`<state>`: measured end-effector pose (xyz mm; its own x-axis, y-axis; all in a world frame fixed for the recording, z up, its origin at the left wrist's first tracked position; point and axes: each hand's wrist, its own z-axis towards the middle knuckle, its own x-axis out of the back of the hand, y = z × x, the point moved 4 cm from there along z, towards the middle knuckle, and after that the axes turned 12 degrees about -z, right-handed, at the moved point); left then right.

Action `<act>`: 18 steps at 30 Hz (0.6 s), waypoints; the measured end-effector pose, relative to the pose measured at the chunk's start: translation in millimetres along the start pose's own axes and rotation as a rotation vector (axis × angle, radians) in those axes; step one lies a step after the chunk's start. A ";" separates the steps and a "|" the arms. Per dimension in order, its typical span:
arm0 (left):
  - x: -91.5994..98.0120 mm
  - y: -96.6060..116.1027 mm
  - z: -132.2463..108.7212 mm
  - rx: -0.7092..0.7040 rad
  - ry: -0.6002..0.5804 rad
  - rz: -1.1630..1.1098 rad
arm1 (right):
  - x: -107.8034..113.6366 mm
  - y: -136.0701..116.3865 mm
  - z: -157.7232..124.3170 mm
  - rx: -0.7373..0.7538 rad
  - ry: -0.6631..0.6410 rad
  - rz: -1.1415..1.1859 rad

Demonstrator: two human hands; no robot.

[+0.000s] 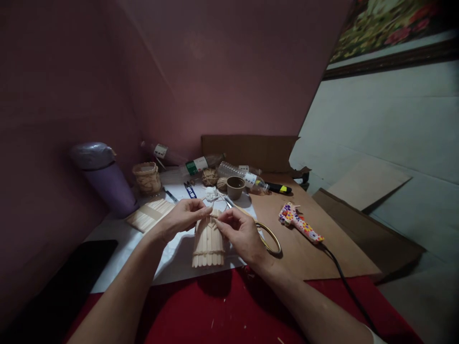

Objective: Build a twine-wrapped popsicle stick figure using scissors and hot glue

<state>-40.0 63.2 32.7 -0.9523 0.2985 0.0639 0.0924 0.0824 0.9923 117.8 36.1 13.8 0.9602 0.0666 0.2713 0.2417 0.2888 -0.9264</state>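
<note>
A cup covered in popsicle sticks (208, 241) is held tilted at the middle of the table, with rounded stick ends towards me. Bands of twine run round it near both ends. My left hand (184, 215) is closed on its far left edge, thumb along the top. My right hand (242, 231) pinches at the far right side, where a thin piece of twine (212, 223) lies in a small knot or bow. The fingertips partly hide the twine. Scissors (268, 236) with gold-coloured handles lie just beyond my right hand.
At left stand a purple container (109, 184), a twine-wrapped cup (147, 177) and a bundle of popsicle sticks (148, 214). Behind are plastic bottles (236, 173), twine balls (209, 177) and a small pot (235, 188). A flowered glue gun (299, 223) with its cord lies on cardboard (322, 260).
</note>
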 end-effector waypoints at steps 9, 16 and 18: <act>1.4 -0.1 0.1 0.011 -0.008 0.009 | 2.5 -4.3 -2.1 0.051 0.013 -0.119; -0.2 3.1 -1.9 0.013 -0.002 0.085 | 4.5 -14.8 -7.5 0.193 0.063 -0.298; 0.5 2.3 -1.4 0.021 -0.006 0.090 | 5.3 -11.0 -6.3 0.149 0.092 -0.290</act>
<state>-40.6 62.2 35.2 -0.9382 0.3109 0.1520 0.1836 0.0750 0.9801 121.1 27.3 23.7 0.8649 -0.1236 0.4866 0.4899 0.4195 -0.7642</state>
